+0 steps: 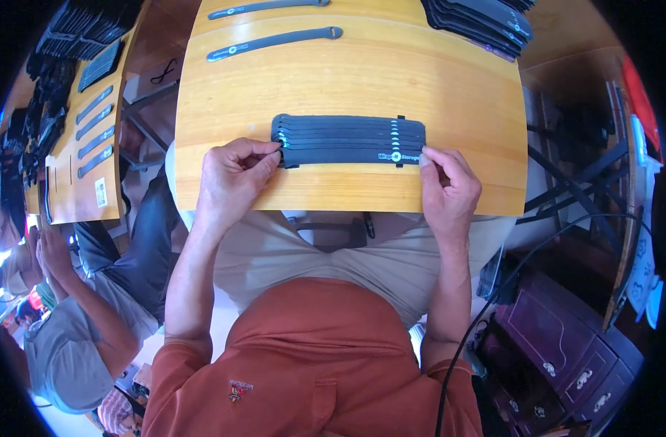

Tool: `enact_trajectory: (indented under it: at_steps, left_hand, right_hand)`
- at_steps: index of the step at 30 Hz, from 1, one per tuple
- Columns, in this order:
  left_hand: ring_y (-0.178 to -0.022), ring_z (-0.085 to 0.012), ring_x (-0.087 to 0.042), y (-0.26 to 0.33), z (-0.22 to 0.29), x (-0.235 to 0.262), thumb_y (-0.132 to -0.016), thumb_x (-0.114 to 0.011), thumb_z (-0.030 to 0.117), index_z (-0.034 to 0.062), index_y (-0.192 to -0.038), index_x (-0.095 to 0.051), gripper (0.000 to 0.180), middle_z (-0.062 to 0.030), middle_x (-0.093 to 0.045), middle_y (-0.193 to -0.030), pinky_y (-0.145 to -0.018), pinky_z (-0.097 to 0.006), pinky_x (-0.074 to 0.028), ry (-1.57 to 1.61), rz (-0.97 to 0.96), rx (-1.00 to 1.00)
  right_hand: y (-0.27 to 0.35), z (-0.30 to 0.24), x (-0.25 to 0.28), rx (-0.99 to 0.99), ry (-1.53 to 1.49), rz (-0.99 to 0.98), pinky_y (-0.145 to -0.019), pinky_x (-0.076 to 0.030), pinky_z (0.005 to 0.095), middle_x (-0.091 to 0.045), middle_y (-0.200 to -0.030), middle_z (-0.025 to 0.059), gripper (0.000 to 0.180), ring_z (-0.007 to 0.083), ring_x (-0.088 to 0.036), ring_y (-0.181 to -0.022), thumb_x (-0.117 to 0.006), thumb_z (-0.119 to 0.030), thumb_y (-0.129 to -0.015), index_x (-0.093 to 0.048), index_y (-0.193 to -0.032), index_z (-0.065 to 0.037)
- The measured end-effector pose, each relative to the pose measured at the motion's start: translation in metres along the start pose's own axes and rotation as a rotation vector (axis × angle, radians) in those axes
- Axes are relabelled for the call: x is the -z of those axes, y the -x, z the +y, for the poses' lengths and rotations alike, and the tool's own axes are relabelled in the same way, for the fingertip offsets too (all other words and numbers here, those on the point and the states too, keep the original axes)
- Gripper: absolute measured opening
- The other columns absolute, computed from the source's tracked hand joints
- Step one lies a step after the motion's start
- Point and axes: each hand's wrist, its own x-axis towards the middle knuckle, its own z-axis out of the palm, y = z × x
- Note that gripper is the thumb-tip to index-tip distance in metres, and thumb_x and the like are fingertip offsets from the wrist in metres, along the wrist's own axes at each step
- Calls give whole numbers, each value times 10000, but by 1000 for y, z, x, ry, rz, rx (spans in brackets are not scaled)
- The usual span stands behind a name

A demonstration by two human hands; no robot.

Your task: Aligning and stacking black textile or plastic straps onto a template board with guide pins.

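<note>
On the wooden table in front of me lies a row of overlapping dark grey straps (340,137), each with a printed pale mark near its right end. My left hand (238,171) pinches the near left corner of the row between thumb and fingers. At the near right corner, my right hand (451,178) has its thumb and forefinger closed on the end of the nearest strap. Small black tabs stick out at the far and near edges of the row. Farther off, a single strap (274,44) with a slotted end lies flat, with another strap (267,9) beyond it.
A thick pile of dark straps (478,25) sits at the table's far right. On the left, a co-worker (78,320) sits at another table (92,197) bearing straps and dark piles. A purple drawer cabinet (558,342) and a black cable (522,266) are at my right.
</note>
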Motion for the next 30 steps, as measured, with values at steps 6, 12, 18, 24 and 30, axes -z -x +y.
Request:
enact_trajectory:
  at_steps: [6, 12, 18, 24, 30]
  left_hand:
    - [-640, -43, -600, 0, -3, 2, -940, -739, 43, -42, -1064, -767, 153, -36, -715, -743, -595, -221, -495, -12, -3, -10]
    - [-643, -43, -604, -1, -1, 1, -928, -749, 44, -36, -1067, -769, 162, -40, -727, -756, -596, -218, -494, -39, 4, -8]
    - [-659, -41, -608, -1, -4, 0, -926, -753, 44, -37, -1068, -768, 165, -43, -734, -776, -600, -218, -495, 23, 1, -18]
    - [-610, -35, -554, -2, -7, 0, -954, -733, 42, -46, -1067, -753, 144, -6, -681, -748, -553, -206, -451, 9, -11, -46]
    - [-643, -37, -598, -1, -5, -1, -921, -755, 43, -37, -1049, -772, 152, -38, -722, -744, -579, -217, -481, 1, 13, -8]
  right_hand:
    - [1, 0, -2, 32, 26, 8, -692, -545, 343, -712, -884, 157, 89, 271, -703, -768, -705, -3, -901, -725, -982, 28]
    - [1, 1, -3, 22, 18, 19, -688, -545, 336, -711, -884, 158, 89, 267, -706, -773, -703, 6, -900, -725, -983, 30]
    - [2, -1, -3, 3, 23, 21, -683, -541, 335, -705, -872, 151, 91, 259, -702, -756, -703, 7, -899, -726, -985, 26]
    - [1, 0, -2, 21, 47, 14, -675, -537, 333, -700, -860, 142, 91, 252, -691, -735, -709, 0, -902, -728, -988, 20]
    - [1, -3, -2, 14, 30, 15, -672, -537, 327, -696, -854, 137, 88, 248, -690, -738, -716, -11, -904, -729, -986, 18]
